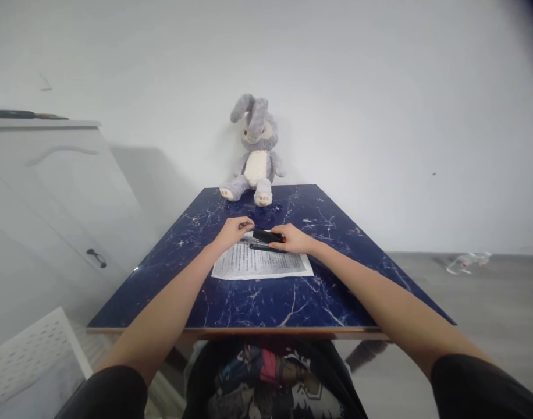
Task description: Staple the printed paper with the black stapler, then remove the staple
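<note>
My right hand point(292, 238) grips a black stapler point(266, 235) with an orange spot near its back end. The upper part of the stapler is apart from its slim black lower bar point(262, 248), which lies low over the paper. At the stapler's front end, my left hand point(237, 231) is closed in a pinch on a small dark strip point(245, 225), too small to name surely. Beneath both hands is a printed sheet of paper point(262, 267), its upper part hidden by the hands and the stapler.
A dark blue marbled table point(249, 308) bears all this. A grey plush rabbit point(256, 166) sits at its far edge against the wall. To the left stand a white cabinet point(52, 198) and a white perforated basket point(35, 355). A clear plastic item point(467, 262) lies on the floor at right.
</note>
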`<state>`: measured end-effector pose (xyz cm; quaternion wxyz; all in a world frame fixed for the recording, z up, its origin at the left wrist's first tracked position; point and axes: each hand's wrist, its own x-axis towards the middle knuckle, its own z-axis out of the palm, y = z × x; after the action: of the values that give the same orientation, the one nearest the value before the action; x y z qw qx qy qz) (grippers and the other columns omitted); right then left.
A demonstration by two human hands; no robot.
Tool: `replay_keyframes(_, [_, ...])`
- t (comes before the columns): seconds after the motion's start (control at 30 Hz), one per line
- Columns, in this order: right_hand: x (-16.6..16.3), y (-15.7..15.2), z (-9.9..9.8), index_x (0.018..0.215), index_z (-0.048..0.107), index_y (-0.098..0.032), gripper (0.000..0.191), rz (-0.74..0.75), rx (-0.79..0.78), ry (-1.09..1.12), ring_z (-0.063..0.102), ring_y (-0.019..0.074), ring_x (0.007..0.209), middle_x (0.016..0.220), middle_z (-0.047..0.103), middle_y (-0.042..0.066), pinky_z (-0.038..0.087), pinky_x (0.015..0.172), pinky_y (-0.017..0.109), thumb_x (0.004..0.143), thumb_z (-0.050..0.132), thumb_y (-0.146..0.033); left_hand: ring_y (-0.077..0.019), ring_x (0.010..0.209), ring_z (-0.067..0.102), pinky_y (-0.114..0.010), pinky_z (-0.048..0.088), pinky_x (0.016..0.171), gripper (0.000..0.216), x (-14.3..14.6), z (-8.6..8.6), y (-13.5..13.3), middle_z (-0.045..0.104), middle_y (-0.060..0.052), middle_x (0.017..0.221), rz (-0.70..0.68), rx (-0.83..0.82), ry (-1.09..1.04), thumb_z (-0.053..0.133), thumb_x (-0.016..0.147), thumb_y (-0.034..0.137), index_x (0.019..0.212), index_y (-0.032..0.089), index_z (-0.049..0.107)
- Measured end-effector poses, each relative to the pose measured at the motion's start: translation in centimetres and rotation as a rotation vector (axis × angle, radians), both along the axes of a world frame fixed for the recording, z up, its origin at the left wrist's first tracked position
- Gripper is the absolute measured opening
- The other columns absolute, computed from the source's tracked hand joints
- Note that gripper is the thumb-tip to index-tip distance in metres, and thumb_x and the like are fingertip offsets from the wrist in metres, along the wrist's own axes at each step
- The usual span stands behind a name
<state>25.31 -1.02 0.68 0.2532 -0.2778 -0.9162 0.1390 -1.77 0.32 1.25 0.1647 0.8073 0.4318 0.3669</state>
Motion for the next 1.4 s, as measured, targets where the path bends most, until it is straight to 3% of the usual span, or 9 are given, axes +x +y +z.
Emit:
replay_keyframes(0.1, [0.0, 0.0, 0.0, 0.09, 0.068, -0.016, 0.026, 0.001, -0.009, 0.006, 0.057, 0.0162, 0.068, 0.08, 0.067, 0.002, 0.038, 0.065, 0.027, 0.092, 0.068, -0.042, -0.0179, 0.075, 0.065, -0.029, 0.05, 0.079, 0.026, -0.2, 0.2, 0.1, 0.077, -0.006, 0.088, 0.007, -0.042, 0.001, 0.062, 0.09, 0.032, 0.101, 0.017, 0.08])
replay_keyframes(0.3, [-0.2, -0.2, -0.1, 0.084, 0.065, -0.017, 0.025, -0.026, -0.035, 0.0, 0.055, 0.0155, 0.065, 0.073, 0.064, 0.0, 0.037, 0.063, 0.027, 0.092, 0.068, -0.041, -0.0157, 0.06, 0.055, -0.027, 0.046, 0.062, 0.037, -0.5, -0.5, 0.6, 0.068, -0.003, 0.066, 0.049, -0.233, -0.06, 0.059, 0.089, 0.036, 0.109, 0.011, 0.08])
replay_keyframes(0.5, [-0.2, -0.3, -0.2, 0.091, 0.067, -0.017, 0.022, -0.031, -0.045, -0.004, 0.057, 0.0165, 0.068, 0.08, 0.068, 0.001, 0.039, 0.065, 0.027, 0.092, 0.068, -0.039, -0.0135, 0.062, 0.057, -0.026, 0.047, 0.063, 0.045, -0.9, -0.7, 0.7, 0.075, -0.006, 0.086, -0.013, -0.335, -0.154, 0.062, 0.092, 0.045, 0.118, 0.012, 0.077])
replay_keyframes(0.63, [-0.3, -0.3, -0.2, 0.091, 0.066, -0.017, 0.021, -0.03, -0.05, -0.01, 0.057, 0.0164, 0.068, 0.08, 0.067, 0.001, 0.038, 0.064, 0.028, 0.092, 0.067, -0.038, -0.0162, 0.068, 0.063, -0.03, 0.052, 0.072, 0.043, -1.3, -0.5, 1.1, 0.077, -0.008, 0.087, -0.044, -0.245, -0.119, 0.062, 0.092, 0.039, 0.121, 0.011, 0.076])
replay_keyframes(0.77, [-0.3, -0.4, -0.2, 0.091, 0.065, -0.018, 0.022, -0.029, -0.058, -0.012, 0.057, 0.017, 0.069, 0.08, 0.067, 0.001, 0.038, 0.065, 0.028, 0.093, 0.066, -0.039, -0.0226, 0.085, 0.072, -0.033, 0.055, 0.084, 0.034, -1.7, -0.2, 0.9, 0.08, -0.011, 0.099, -0.089, -0.182, -0.055, 0.072, 0.083, 0.033, 0.11, 0.014, 0.082])
replay_keyframes(1.03, [-0.3, -0.6, -0.2, 0.096, 0.066, -0.018, 0.022, -0.035, -0.063, -0.019, 0.06, 0.0188, 0.072, 0.084, 0.069, 0.003, 0.041, 0.067, 0.029, 0.094, 0.065, -0.04, -0.0225, 0.084, 0.073, -0.029, 0.052, 0.079, 0.018, -1.7, 0.5, -0.6, 0.08, -0.005, 0.087, -0.239, -0.212, 0.12, 0.076, 0.078, 0.026, 0.093, 0.017, 0.081])
replay_keyframes(1.4, [-0.5, -0.6, -0.2, 0.095, 0.065, -0.018, 0.02, -0.029, -0.062, -0.016, 0.06, 0.0189, 0.073, 0.084, 0.068, 0.002, 0.042, 0.067, 0.03, 0.093, 0.066, -0.038, -0.0219, 0.081, 0.068, -0.029, 0.046, 0.074, 0.012, -1.4, 0.3, -0.6, 0.075, -0.006, 0.088, -0.272, -0.175, 0.244, 0.067, 0.086, 0.025, 0.091, 0.016, 0.073])
